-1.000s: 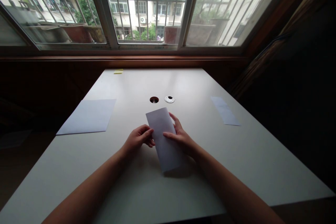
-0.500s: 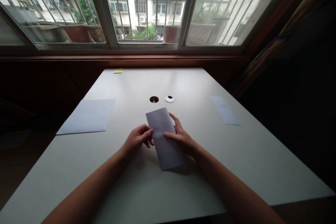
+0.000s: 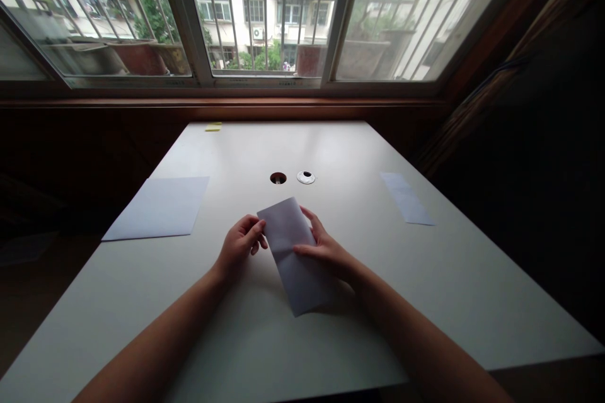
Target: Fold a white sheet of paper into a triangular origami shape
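Note:
A folded sheet of white paper [image 3: 293,264], long and narrow, is held tilted above the white table [image 3: 227,340]. My right hand [image 3: 324,249] grips its right side, the thumb lying on the front face and the other fingers partly hidden behind. At the paper's upper left corner, my left hand [image 3: 244,239] pinches the edge between thumb and forefinger, its remaining fingers curled. A faint crease runs across the middle of the paper.
On the table's left lies a larger stack or sheet of paper [image 3: 158,208]; a narrow paper strip [image 3: 407,199] lies on the right. Beyond the hands are a round cable hole [image 3: 278,178] and its white cover [image 3: 306,177]. A yellow sticky note [image 3: 213,126] is near the far edge.
My left hand has slid up along the paper's left edge to its upper corner. The paper has tilted slightly more to the left, its lower end a little nearer me.

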